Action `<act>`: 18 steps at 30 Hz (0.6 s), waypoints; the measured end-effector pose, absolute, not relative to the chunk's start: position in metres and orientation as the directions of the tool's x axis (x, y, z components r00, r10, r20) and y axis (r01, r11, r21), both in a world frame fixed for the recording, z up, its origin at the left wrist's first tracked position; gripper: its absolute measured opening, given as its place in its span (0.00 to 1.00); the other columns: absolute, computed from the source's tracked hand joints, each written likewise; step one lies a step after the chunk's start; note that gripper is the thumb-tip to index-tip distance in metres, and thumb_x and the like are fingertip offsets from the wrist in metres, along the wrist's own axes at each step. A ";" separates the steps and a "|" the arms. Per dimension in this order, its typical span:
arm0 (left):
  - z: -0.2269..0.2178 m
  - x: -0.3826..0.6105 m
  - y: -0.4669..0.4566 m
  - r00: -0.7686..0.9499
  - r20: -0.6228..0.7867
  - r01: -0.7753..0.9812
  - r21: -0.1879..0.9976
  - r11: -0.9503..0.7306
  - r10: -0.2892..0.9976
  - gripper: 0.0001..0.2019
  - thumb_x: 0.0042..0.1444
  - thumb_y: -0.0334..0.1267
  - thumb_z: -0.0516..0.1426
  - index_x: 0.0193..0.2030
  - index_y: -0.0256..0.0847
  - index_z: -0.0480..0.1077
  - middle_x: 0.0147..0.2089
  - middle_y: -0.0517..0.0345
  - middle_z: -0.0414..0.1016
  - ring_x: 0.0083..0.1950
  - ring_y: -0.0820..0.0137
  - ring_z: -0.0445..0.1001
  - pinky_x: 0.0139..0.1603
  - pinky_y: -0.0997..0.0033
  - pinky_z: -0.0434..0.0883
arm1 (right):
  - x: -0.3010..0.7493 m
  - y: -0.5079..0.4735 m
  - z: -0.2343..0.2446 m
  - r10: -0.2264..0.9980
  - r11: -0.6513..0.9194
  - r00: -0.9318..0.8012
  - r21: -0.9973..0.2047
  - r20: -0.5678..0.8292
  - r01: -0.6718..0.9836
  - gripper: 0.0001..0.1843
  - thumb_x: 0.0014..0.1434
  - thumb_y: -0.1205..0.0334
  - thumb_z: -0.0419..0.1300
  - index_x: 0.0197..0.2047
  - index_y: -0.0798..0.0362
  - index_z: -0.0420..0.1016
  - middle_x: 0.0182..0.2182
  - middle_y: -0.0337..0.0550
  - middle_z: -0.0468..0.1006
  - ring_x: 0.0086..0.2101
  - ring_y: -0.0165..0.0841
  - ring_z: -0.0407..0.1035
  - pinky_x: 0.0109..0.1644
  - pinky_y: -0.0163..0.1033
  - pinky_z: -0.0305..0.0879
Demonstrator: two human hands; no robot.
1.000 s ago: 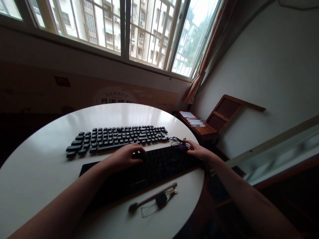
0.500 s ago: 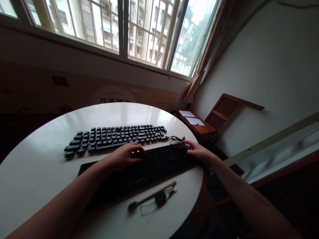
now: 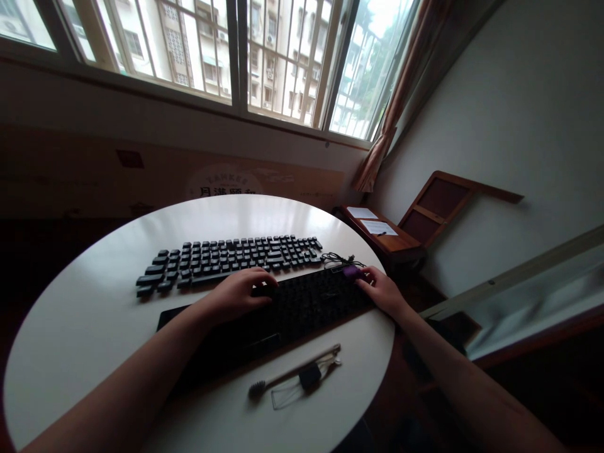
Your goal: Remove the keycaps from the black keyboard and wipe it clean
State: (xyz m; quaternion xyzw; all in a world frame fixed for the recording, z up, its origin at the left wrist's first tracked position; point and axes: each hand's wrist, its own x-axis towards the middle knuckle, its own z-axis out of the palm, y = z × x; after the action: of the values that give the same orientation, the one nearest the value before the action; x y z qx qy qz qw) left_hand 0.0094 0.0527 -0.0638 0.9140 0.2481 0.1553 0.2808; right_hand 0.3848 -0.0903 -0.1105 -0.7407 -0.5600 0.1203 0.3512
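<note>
A black keyboard point(image 3: 306, 308) lies at a slant across the round white table point(image 3: 85, 340), its keycaps apparently off. My left hand point(image 3: 245, 292) grips its far edge near the middle, fingers bent over and thumb on top. At the keyboard's far right corner, my right hand point(image 3: 380, 290) pinches a small purple piece point(image 3: 352, 272), perhaps cloth or sponge, pressed against the surface. Loose black keycaps point(image 3: 236, 255) stand in keyboard order behind it. A coiled black cable point(image 3: 340, 258) rests by the far right corner.
Nearer me lie a thin-handled brush point(image 3: 302, 371) and a wire keycap puller point(image 3: 309, 376) with a black block. The table's curved edge runs close to my right forearm. Beyond it stands a wooden chair point(image 3: 431, 211) with papers point(image 3: 380, 227) and a pen on its seat.
The view has shifted slightly, so the table sits further right. My right hand's grip has turned a little, and more of the purple piece shows. My left hand stays on the keyboard.
</note>
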 end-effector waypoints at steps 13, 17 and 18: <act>-0.068 0.009 0.058 0.846 0.131 0.345 0.605 -0.718 0.517 0.14 0.54 0.43 0.61 0.47 0.46 0.76 0.48 0.57 0.76 0.49 0.64 0.74 0.52 0.68 0.70 | 0.386 -0.114 -0.081 0.671 0.074 0.519 -0.744 0.530 0.664 0.16 0.59 0.49 0.62 0.44 0.51 0.71 0.31 0.40 0.75 0.26 0.32 0.69 0.26 0.35 0.66; -0.065 0.010 0.058 0.861 0.114 0.343 0.589 -0.732 0.496 0.14 0.55 0.43 0.60 0.48 0.46 0.76 0.49 0.55 0.76 0.50 0.63 0.74 0.53 0.67 0.70 | 0.381 -0.114 -0.081 0.783 0.052 0.411 -0.707 0.468 0.705 0.12 0.61 0.53 0.60 0.43 0.51 0.76 0.34 0.46 0.79 0.30 0.36 0.72 0.33 0.38 0.69; -0.064 0.011 0.058 0.863 0.112 0.342 0.587 -0.734 0.492 0.13 0.56 0.43 0.60 0.48 0.46 0.75 0.49 0.55 0.76 0.50 0.63 0.74 0.53 0.67 0.70 | 0.380 -0.114 -0.084 0.821 0.041 0.365 -0.683 0.439 0.729 0.12 0.61 0.54 0.60 0.42 0.51 0.78 0.36 0.47 0.80 0.32 0.37 0.73 0.36 0.39 0.70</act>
State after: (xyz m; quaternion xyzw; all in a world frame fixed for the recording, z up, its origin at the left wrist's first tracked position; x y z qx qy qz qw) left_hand 0.0107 0.0578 -0.0643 0.9219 0.2261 0.1310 0.2861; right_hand 0.3796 -0.1142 -0.0840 -0.6905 -0.5611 0.0505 0.4537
